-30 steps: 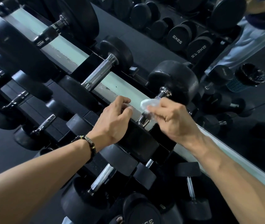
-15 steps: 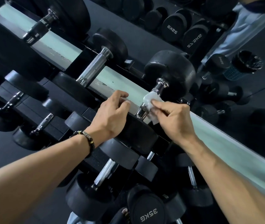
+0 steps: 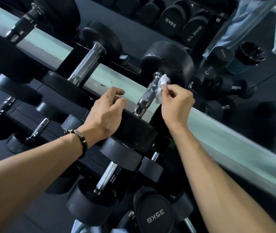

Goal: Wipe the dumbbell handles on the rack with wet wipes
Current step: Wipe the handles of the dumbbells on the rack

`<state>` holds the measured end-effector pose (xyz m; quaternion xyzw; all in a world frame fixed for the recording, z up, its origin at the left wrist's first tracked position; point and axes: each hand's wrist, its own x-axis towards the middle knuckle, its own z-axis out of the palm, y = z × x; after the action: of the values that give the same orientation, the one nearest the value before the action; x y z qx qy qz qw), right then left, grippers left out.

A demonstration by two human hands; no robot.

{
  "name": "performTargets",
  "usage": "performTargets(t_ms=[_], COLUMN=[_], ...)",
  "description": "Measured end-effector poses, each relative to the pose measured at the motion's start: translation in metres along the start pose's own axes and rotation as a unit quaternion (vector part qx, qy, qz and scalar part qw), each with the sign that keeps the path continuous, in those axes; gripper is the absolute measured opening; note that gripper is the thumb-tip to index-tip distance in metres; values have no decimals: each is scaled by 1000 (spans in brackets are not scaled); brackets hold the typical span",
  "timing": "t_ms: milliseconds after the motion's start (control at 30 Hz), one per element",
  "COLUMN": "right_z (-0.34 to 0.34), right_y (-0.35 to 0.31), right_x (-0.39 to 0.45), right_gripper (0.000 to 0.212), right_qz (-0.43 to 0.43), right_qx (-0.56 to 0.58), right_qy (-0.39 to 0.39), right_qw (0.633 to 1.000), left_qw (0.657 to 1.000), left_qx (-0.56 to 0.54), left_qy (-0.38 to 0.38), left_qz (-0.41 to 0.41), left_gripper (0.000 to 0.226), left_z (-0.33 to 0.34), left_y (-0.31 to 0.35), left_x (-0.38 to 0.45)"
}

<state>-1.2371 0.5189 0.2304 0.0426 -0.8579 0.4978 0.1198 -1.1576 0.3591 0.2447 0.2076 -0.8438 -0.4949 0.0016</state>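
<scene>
Right hand: the right hand (image 3: pixel 176 105) pinches a crumpled white wet wipe (image 3: pixel 162 89) between thumb and fingertips, the other fingers curled in behind.
Wet wipe: pressed against the right side of the chrome handle (image 3: pixel 146 96), along its upper half just below the far weight head; part of the wipe hangs down past the fingers.
Handle: knurled in its middle, smooth and shiny at both collars; it runs tilted from the near head up and to the right to the far head.
Left hand: the left hand (image 3: pixel 107 111) rests on the near black head (image 3: pixel 134 130) of the same dumbbell, fingers bent over the head's upper edge; a dark beaded bracelet (image 3: pixel 80 140) sits at the wrist.
Dumbbell position: top tier of the rack (image 3: pixel 54 91), lying across a pale green rail (image 3: pixel 110 78), with the far head (image 3: pixel 169 59) beyond the rail.
Neighbour: another dumbbell (image 3: pixel 86 64) with a bare chrome handle lies on the same tier to the left, well apart from both hands.
Lower tier: smaller dumbbells lie below the forearms, one end cap marked 35KG (image 3: pixel 155 216).
Background: a mirror (image 3: pixel 235 101) beyond the rail reflects further dumbbells.
</scene>
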Motion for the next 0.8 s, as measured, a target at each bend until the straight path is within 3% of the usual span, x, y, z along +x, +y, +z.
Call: performTargets(t_ms=[167,333,433,500,567,700,800], right_z=[-9,-2,-7,-17,-15,2,-5], right_y=[4,-13,-11,-12,-13,-12,-5], right_x=[-29,3,-18,-33,-26,-3,-26], right_gripper=[31,56,59,47,41,52,55], right_qz=[-9,46,21,14,25,106,78], right_qx=[23,-2,-35,-16,-9,-18,-51], right_qy=[-115,-20,-92,-161,-144,-50,-142], right_qw=[993,999,995,987,989,993,985], left_qw=[1000,1000,1000,1000,1000,1000,1000], left_qx=[-5,8,17,24,24,22,24], left_qy=[4,4,1,2,-2,-5,-10], left_qz=[4,9,12,11,10,9,7], left_gripper=[48,46,34,32,32,36,33], left_z=[-1,-1,-3,-4,-3,-3,-4], left_y=[0,2,1,1,1,3,5], left_x=[1,-1,-1,-2,-3,-3,-3])
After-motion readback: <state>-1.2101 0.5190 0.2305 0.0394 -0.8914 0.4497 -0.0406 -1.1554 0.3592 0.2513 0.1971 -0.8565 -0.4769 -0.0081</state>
